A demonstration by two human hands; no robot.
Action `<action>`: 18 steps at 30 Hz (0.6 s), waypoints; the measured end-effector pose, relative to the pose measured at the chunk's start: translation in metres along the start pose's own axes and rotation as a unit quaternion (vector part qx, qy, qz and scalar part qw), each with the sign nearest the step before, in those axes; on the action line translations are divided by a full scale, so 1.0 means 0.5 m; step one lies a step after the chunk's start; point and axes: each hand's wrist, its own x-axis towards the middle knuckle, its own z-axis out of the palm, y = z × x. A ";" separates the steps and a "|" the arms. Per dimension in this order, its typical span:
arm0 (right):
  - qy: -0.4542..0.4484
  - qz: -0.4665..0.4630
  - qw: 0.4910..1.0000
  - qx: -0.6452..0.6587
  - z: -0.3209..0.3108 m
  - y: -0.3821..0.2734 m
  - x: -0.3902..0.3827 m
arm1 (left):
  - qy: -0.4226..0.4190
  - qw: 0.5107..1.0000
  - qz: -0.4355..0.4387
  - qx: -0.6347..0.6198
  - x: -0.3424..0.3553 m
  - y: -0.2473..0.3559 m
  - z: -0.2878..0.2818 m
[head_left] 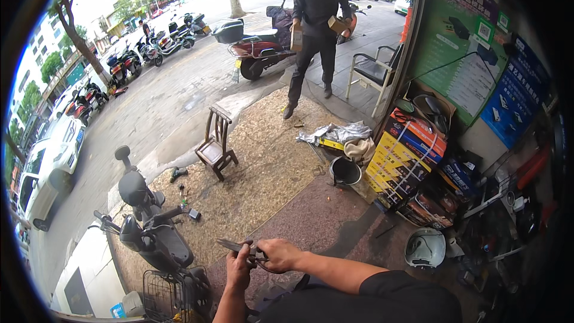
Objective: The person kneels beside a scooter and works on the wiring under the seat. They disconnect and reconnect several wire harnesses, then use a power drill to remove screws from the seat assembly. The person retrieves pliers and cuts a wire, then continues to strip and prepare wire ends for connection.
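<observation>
Dark tool (227, 244) gripped between left hand (238, 269) and right hand (282, 255), both closed on it close together, narrow end pointed leftward; exact kind cannot be told. Scooter (149, 239) parked left of hands. Wooden chair (213, 153) set ahead. Black bucket (345, 172) placed ahead, rightward. Cardboard boxes (338, 24) carried by person (320, 3) well ahead.

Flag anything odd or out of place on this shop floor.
What looks like a cordless drill lies loose on the speckled floor left of the wooden chair, where someone could trip. A dark patch marks the reddish floor, possibly an old spill; can't confirm.
</observation>
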 end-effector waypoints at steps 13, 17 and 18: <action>0.127 -0.043 0.987 0.092 -0.095 0.126 -0.044 | 0.052 0.993 -0.033 -0.101 0.110 -0.044 0.103; 0.198 0.071 0.963 0.170 -0.178 0.196 -0.023 | 0.058 0.990 -0.042 -0.122 0.160 -0.038 0.127; 0.204 0.122 0.954 0.185 -0.207 0.220 -0.014 | 0.053 0.990 -0.050 -0.117 0.174 -0.037 0.130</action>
